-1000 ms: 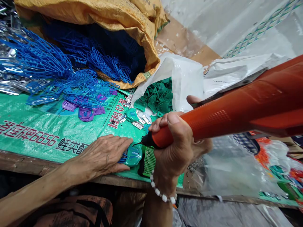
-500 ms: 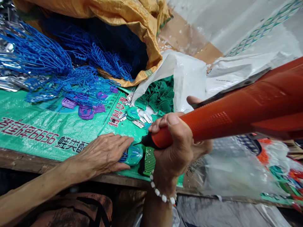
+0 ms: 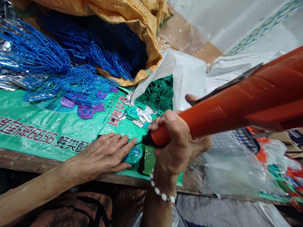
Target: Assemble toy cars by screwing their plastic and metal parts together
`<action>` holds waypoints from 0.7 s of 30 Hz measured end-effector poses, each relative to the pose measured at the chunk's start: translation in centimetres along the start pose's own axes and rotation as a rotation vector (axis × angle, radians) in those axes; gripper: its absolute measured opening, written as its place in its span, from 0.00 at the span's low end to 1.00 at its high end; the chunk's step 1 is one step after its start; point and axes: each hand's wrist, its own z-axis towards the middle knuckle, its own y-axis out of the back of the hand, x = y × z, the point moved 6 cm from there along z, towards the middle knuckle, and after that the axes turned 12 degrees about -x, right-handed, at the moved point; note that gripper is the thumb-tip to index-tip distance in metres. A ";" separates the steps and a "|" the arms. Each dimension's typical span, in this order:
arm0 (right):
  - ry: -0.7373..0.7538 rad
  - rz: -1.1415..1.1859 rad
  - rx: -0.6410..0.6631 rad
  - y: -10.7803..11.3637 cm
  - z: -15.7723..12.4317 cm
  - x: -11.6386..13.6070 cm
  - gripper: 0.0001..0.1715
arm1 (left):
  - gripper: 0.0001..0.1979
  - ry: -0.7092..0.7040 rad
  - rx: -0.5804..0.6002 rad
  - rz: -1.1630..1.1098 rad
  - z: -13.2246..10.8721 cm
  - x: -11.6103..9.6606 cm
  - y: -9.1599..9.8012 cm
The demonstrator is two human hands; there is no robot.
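Note:
My right hand (image 3: 178, 146) is wrapped round the front of a long orange electric screwdriver (image 3: 227, 110) whose black tip and thin bit point left and down at a small teal plastic part (image 3: 135, 155). My left hand (image 3: 104, 154) lies flat on the left side of that teal part, fingers stretched out together and pressing it onto the green woven sheet (image 3: 47, 129). A green perforated piece (image 3: 149, 160) lies just right of the teal part, under my right hand. A white bead bracelet is on my right wrist.
Behind, a yellow sack (image 3: 123, 19) spills blue plastic frames (image 3: 59, 63). Purple parts (image 3: 85, 111) lie on the sheet. A white bag (image 3: 187, 75) holds dark green parts (image 3: 158, 94), with small metal pieces (image 3: 139, 121) in front. Clear bags of coloured parts (image 3: 272, 157) sit at right. The table edge (image 3: 35, 164) runs along the front.
The screwdriver's rear end has lifted a little and its tip has dipped towards the teal part. My left fingers have slid slightly right over the part.

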 end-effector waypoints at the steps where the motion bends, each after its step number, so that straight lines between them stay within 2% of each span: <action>1: 0.010 0.013 -0.005 0.1 0.0 0.2 0.21 | 0.32 0.001 -0.005 0.007 -0.1 0.0 0.0; 5: 0.045 0.033 -0.019 0.4 0.1 1.0 0.20 | 0.33 0.006 -0.030 0.057 0.4 -0.6 0.9; 12: 0.008 -0.057 -0.011 0.4 -0.1 0.3 0.28 | 0.33 -0.111 0.012 0.094 2.4 -1.1 1.9; 16: -0.002 -0.057 -0.030 0.3 -0.2 0.1 0.32 | 0.31 -0.120 -0.005 0.110 2.7 -1.1 2.2; 21: -0.023 -0.015 -0.009 0.2 -0.3 -0.1 0.29 | 0.31 -0.101 0.000 0.097 2.3 -1.1 2.0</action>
